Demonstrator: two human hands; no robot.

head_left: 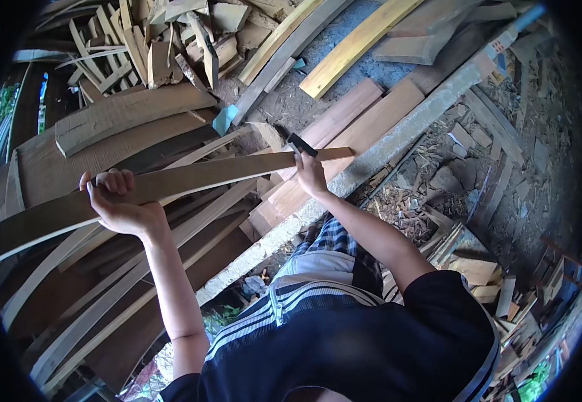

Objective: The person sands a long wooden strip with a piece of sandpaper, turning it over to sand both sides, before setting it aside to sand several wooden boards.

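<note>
A long wooden plank (217,170) runs from the far left to the middle, curved by the wide lens. My left hand (122,204) is closed round it toward its left part, fingers curled over the far edge. Close to the plank's right end, my right hand (311,175) is closed on a small tool with a black block-shaped part (302,145) that sticks out past the fingers. I cannot tell the tool's exact kind. It overlaps the plank's far edge. Under the plank's right end lie wide reddish boards (378,120).
A pale concrete ledge (411,127) crosses diagonally just in front of my body. Long boards (137,268) are stacked at the left, with thick planks (133,120) beyond. Offcuts (163,63) pile up at the back. Wood scraps and chips (451,174) litter the right-hand ground.
</note>
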